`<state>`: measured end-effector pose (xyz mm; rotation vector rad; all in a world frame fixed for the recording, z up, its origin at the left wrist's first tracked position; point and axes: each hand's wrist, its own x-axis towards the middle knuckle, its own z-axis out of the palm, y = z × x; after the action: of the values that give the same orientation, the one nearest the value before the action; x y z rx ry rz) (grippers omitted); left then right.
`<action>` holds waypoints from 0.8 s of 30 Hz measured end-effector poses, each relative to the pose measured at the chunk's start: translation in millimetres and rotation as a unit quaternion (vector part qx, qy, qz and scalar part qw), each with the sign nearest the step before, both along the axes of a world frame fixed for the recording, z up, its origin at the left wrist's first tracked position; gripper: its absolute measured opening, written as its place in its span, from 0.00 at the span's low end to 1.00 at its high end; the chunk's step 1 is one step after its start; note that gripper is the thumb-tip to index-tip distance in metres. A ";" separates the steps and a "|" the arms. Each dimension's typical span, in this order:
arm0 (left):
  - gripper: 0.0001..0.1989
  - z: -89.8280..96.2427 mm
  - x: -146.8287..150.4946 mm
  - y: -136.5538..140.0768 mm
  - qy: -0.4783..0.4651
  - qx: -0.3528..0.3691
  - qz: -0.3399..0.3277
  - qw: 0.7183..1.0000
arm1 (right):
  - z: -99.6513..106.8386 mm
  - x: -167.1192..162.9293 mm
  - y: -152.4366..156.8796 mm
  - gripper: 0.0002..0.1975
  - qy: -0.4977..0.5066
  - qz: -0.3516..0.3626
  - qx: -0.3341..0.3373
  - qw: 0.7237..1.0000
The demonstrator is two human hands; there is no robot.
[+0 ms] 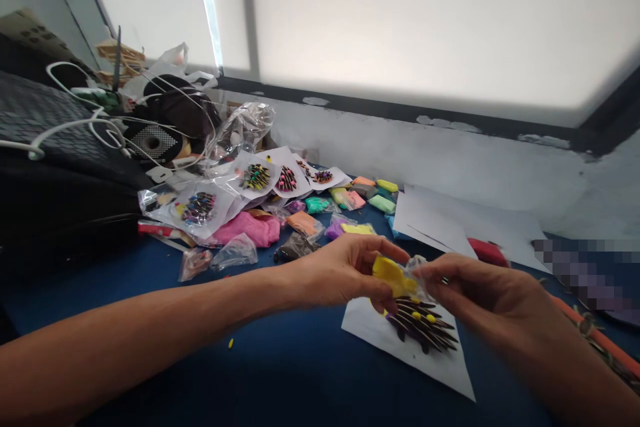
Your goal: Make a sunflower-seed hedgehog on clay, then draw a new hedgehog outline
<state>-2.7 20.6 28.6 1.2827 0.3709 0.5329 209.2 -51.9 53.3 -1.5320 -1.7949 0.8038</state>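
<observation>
The left hand (347, 271), forearm (165, 327) stretched in from the left, pinches a yellow lump (390, 272), and the right hand (493, 303), angled inward, grips the clear wrapper (417, 268) beside it, over a dark spiky figure (425, 330) on white paper (367, 325).

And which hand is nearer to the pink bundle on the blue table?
Left. The left hand is to the right of the pink bundle in the view, apart from it; the right hand is farther right.
</observation>
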 end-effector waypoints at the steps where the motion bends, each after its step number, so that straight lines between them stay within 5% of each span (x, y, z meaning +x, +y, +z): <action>1: 0.19 0.7 0.3 -0.7 0.000 0.002 -0.004 1.000 | 0.9 -0.3 -0.3 0.15 -0.012 -0.002 0.007 1.000; 11: 0.08 7.5 0.4 -4.2 -0.002 -0.004 0.035 0.999 | -5.9 -1.8 -1.2 0.16 0.001 -0.004 0.028 1.000; 24: 0.18 -2.5 5.6 -4.8 -0.021 -0.057 0.055 0.997 | -3.4 -25.2 -9.8 0.10 -0.167 0.031 0.157 0.973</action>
<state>2.9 15.9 26.1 1.1440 0.4326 0.6212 184.0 -61.7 49.9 -1.4673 -2.1019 0.2763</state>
